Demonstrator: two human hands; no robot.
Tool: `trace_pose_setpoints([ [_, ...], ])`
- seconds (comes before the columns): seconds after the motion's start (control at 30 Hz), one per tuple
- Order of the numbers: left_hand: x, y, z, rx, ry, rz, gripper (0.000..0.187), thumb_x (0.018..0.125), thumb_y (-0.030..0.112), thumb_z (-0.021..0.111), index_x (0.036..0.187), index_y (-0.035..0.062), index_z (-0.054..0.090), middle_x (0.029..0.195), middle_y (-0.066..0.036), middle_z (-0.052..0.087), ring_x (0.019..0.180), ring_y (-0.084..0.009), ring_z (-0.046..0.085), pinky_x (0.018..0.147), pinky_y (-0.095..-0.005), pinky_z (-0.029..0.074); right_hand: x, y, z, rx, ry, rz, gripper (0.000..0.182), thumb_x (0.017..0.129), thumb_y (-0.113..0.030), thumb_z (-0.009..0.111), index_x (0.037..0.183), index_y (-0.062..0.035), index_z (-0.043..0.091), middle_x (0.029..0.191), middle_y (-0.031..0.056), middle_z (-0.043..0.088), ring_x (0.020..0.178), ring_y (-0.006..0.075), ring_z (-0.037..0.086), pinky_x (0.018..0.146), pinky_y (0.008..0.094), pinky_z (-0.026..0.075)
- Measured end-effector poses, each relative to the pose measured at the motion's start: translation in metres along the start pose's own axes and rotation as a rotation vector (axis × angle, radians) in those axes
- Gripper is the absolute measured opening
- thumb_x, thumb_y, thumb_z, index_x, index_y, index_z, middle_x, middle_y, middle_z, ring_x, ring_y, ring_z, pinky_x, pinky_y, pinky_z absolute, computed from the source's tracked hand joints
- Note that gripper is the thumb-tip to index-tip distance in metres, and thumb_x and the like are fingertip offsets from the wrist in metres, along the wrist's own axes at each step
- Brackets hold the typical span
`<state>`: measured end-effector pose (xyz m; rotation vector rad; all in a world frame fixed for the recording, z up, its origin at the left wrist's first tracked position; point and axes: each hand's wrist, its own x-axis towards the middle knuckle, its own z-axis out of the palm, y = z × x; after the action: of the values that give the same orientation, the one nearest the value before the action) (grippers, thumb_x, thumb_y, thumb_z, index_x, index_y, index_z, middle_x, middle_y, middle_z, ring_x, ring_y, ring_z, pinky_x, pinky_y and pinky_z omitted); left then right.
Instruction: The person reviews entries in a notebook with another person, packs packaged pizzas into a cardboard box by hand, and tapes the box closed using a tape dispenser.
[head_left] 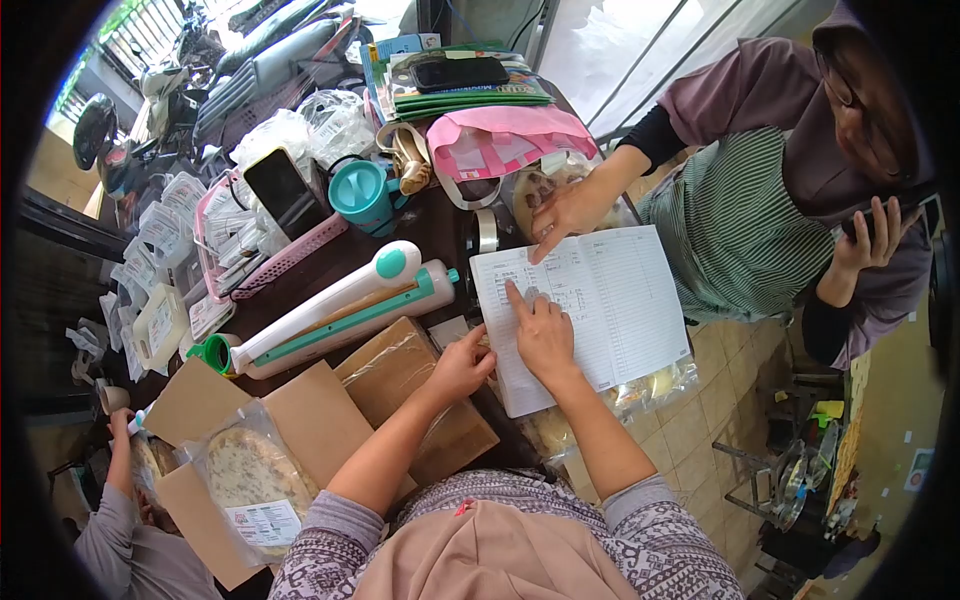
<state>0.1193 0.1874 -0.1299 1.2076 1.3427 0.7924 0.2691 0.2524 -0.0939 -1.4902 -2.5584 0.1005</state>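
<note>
Both hands [545,335] on notebook [620,300], R index fingers [513,293] touching page.

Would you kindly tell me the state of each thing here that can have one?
Notebook: lying open.
Right hand: forefinger pressed on the notebook page, holds nothing.
Left hand: fingers curled, resting at the notebook's edge, holds nothing.
Heat sealer: arm shut.
Teal cup: lid on.
Phone on the pink basket: screen dark.
Phone on the books: screen dark.
Flatbread pack: in its bag, lying flat.
</note>
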Motion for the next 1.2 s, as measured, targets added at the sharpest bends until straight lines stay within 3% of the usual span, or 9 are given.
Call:
trace_pose_setpoints([
  [0.33, -0.002, 0.011, -0.002, 0.016, -0.004, 0.015, 0.052, 0.08, 0.014, 0.051, 0.125, -0.007, 0.037, 0.07, -0.014, 0.065, 0.062, -0.0238, 0.064, 0.061, -0.0317, 0.05, -0.001, 0.001, 0.008, 0.013, 0.017, 0.028, 0.053, 0.077, -0.01, 0.048, 0.13, -0.0086, 0.043, 0.085, 0.0126, 0.054, 0.076, 0.0287, 0.055, 0.068, 0.0405, 0.045],
  [0.83, -0.004, 0.015, -0.004, 0.024, -0.012, -0.007, 0.05, 0.081, 0.012, 0.051, 0.127, -0.0033, 0.038, 0.073, -0.013, 0.066, 0.062, -0.02, 0.065, 0.059, -0.0309, 0.05, -0.002, 0.001, 0.01, 0.015, 0.042, 0.023, 0.053, 0.078, -0.01, 0.047, 0.13, -0.0089, 0.042, 0.088, 0.0123, 0.054, 0.078, 0.0283, 0.054, 0.07, 0.0402, 0.045],
  [0.9, -0.004, 0.012, -0.005, 0.08, -0.017, 0.009, 0.053, 0.082, 0.01, 0.052, 0.131, -0.0008, 0.035, 0.074, -0.009, 0.065, 0.06, -0.0123, 0.06, 0.056, -0.027, 0.048, -0.002, 0.003, 0.012, 0.027, 0.044, 0.026, 0.057, 0.075, -0.01, 0.05, 0.132, -0.0097, 0.041, 0.088, 0.0133, 0.054, 0.078, 0.0297, 0.054, 0.069, 0.0411, 0.045],
  [0.93, -0.005, 0.012, -0.005, 0.081, -0.018, 0.013, 0.053, 0.082, 0.01, 0.052, 0.131, -0.0008, 0.035, 0.074, -0.009, 0.065, 0.06, -0.0123, 0.06, 0.056, -0.027, 0.048, -0.003, 0.003, 0.014, 0.041, 0.042, 0.03, 0.061, 0.073, -0.01, 0.052, 0.133, -0.0105, 0.039, 0.088, 0.0143, 0.053, 0.078, 0.0311, 0.054, 0.068, 0.042, 0.045],
  [1.0, -0.006, 0.015, -0.005, 0.02, -0.022, -0.03, 0.051, 0.08, 0.013, 0.052, 0.127, 0.0001, 0.039, 0.071, -0.013, 0.066, 0.061, -0.021, 0.064, 0.059, -0.0309, 0.05, -0.006, 0.002, 0.019, 0.039, 0.045, 0.027, 0.061, 0.073, -0.01, 0.051, 0.133, -0.0105, 0.039, 0.088, 0.0146, 0.053, 0.078, 0.0314, 0.054, 0.068, 0.0422, 0.045],
  [1.2, -0.004, 0.003, -0.003, 0.045, -0.002, 0.014, 0.048, 0.08, 0.011, 0.051, 0.126, 0.0022, 0.041, 0.072, -0.012, 0.066, 0.059, -0.0175, 0.064, 0.057, -0.0296, 0.05, -0.005, 0.003, 0.023, -0.044, 0.07, 0.036, 0.058, 0.076, -0.011, 0.048, 0.133, -0.0095, 0.039, 0.088, 0.0152, 0.053, 0.077, 0.0317, 0.054, 0.066, 0.0429, 0.045],
])
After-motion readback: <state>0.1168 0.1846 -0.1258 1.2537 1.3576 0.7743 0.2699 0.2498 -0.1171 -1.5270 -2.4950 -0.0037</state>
